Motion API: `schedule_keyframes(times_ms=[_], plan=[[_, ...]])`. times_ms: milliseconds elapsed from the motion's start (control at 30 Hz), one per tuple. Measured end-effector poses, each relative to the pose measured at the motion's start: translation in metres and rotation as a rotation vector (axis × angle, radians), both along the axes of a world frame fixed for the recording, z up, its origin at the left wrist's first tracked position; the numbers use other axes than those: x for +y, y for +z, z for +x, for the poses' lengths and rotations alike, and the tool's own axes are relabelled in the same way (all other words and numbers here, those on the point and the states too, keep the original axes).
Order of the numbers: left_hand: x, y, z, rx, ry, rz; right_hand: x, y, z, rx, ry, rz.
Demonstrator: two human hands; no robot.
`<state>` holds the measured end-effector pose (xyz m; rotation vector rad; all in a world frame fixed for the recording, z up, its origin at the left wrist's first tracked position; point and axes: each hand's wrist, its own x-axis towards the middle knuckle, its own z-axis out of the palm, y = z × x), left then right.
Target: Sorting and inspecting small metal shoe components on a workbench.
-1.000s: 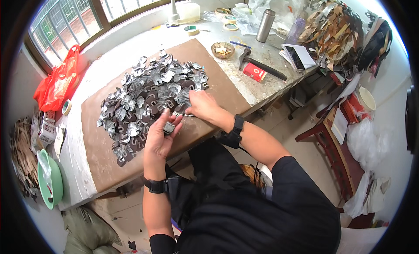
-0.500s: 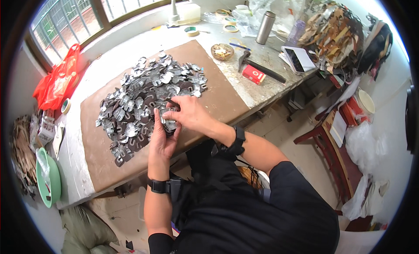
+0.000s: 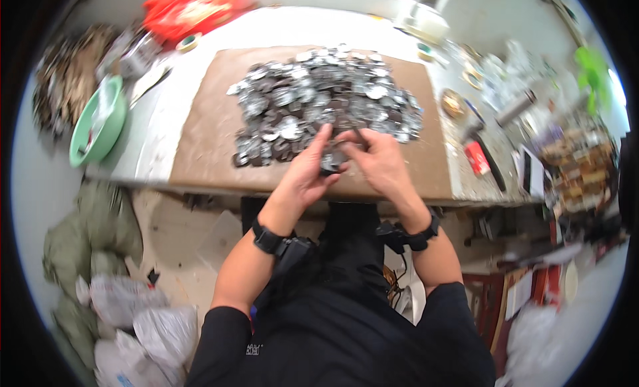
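A broad heap of small silvery metal clips and dark, flat pieces lies on a brown sheet. At the heap's near edge my two hands meet. My left hand is closed around a small stack of shiny metal clips, its thumb pointing up. My right hand is close beside it, with fingers bent and pinching a dark slim piece; blur hides its exact kind. The right fingertips hover by or touch the clips in my left hand; I cannot tell which.
On the right of the table are a hammer, a red box, a round dish, a metal flask and a phone. A green basin and red bag are on the left. Filled bags stand below.
The whole view has swung left, so the table and heap appear further right and more level. Both hands stay together at the heap's near edge, holding small pieces.
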<state>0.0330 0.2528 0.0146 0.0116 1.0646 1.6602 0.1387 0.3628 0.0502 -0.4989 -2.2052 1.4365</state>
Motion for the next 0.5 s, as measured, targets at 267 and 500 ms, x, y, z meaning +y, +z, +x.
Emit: schedule_keyframes(times_ms=[267,500], plan=[[-0.019,-0.007,-0.016,-0.056,-0.135,0.053,0.004,0.019,-0.021,-0.335,0.203,0.221],[-0.08,-0.03,-0.03,-0.052,-0.031,0.258,-0.045,0.017,-0.048,-0.158,0.269,0.163]])
